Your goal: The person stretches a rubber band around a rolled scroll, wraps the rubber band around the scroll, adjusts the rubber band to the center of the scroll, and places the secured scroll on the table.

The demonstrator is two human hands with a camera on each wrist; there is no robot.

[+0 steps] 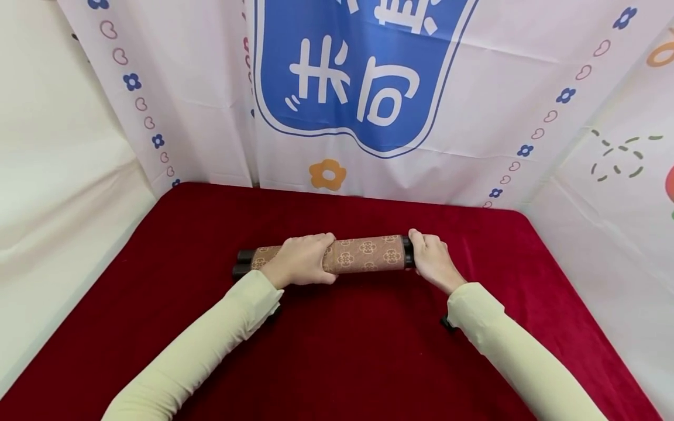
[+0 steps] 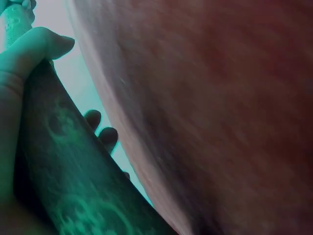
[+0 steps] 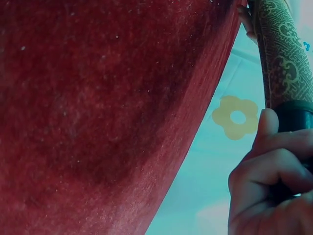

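Observation:
A rolled scroll in brown cloth with gold flower medallions lies crosswise before me, two dark rod ends sticking out on its left. My left hand grips it left of its middle. In the left wrist view the thumb lies over the scroll, and fingertips show past its far side. My right hand holds the black rod ends at the right. The right wrist view shows its fingers curled around them, just below the black collar.
Dark red velvet covers the table below the scroll. A white printed curtain with a blue sign panel hangs behind the far edge. White cloth walls stand at both sides.

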